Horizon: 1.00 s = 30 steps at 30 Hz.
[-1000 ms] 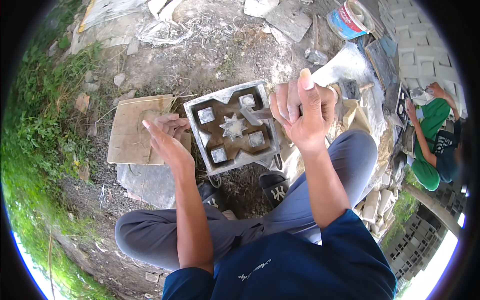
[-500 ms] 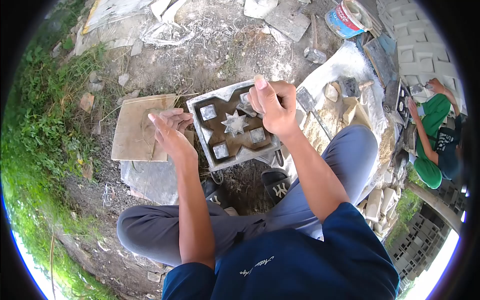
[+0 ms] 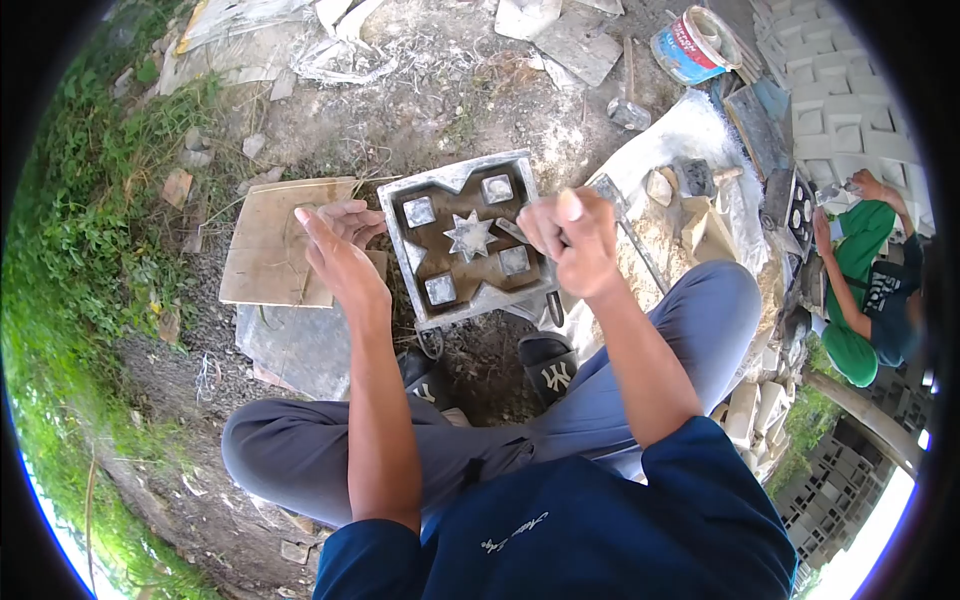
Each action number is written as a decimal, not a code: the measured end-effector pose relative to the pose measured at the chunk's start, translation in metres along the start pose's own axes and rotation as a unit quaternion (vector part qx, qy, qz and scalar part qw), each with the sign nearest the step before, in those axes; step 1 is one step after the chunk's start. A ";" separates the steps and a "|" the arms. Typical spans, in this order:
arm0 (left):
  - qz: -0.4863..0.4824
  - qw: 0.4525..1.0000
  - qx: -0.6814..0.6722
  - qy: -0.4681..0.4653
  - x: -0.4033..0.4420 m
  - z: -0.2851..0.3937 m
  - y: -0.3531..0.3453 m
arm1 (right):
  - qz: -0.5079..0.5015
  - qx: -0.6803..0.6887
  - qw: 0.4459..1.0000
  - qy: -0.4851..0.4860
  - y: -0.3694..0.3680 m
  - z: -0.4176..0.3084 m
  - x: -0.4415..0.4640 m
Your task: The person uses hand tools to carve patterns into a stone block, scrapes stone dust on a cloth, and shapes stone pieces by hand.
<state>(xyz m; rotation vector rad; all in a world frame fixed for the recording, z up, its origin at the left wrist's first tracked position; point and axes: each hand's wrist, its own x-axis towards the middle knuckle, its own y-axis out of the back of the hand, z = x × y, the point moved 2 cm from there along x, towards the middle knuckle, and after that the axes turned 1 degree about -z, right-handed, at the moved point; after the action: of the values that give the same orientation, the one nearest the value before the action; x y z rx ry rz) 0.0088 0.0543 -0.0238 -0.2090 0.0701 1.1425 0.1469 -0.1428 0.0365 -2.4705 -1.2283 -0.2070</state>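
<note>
Between my hands sits a grey metal mould (image 3: 452, 305), a square frame with several square blocks and a star (image 3: 470, 236) standing up inside. Brown surface shows between these raised parts. My right hand (image 3: 580, 240) is a fist over the mould's right edge, with the thumb on top. A small flat grey tool (image 3: 511, 231) pokes out of it over the mould; its full shape is hidden. To the left, my left hand (image 3: 345, 255) is open, fingers stretched toward the mould's left edge. Whether they touch it I cannot tell. Loop handles hang from the mould's near side.
Left of the mould lies a brown board (image 3: 275, 245) over a grey sheet (image 3: 295, 350). At right, a white sack (image 3: 690, 125) carries sandy powder and stones. A paint bucket (image 3: 690, 50) and a hammer (image 3: 628, 112) lie beyond. Another person (image 3: 870, 270) works at far right.
My right hand has shifted right and slightly down, away from the mould's top right block, which now shows fully. The left hand and mould have hardly moved.
</note>
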 end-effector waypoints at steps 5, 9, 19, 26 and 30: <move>0.008 1.000 -0.015 0.015 0.001 -0.006 0.001 | -0.015 -0.048 0.999 0.008 0.000 -0.006 -0.005; -0.007 1.000 -0.004 0.000 0.001 -0.007 -0.004 | 0.020 -0.022 0.999 -0.018 0.006 0.013 -0.006; -0.024 0.999 0.042 -0.010 -0.001 -0.008 -0.003 | 0.012 -0.107 0.994 0.002 0.013 0.003 -0.011; -0.030 0.998 0.053 -0.020 0.003 -0.009 -0.008 | 0.029 -0.037 0.999 -0.002 0.026 0.019 -0.017; -0.022 0.998 0.048 -0.021 0.003 -0.011 -0.009 | 0.113 0.036 0.993 -0.006 0.018 0.004 -0.014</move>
<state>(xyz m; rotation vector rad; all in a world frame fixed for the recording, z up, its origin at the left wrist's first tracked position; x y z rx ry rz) 0.0189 0.0516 -0.0335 -0.1005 0.0836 1.0973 0.1520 -0.1614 0.0238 -2.5251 -0.9339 -0.0858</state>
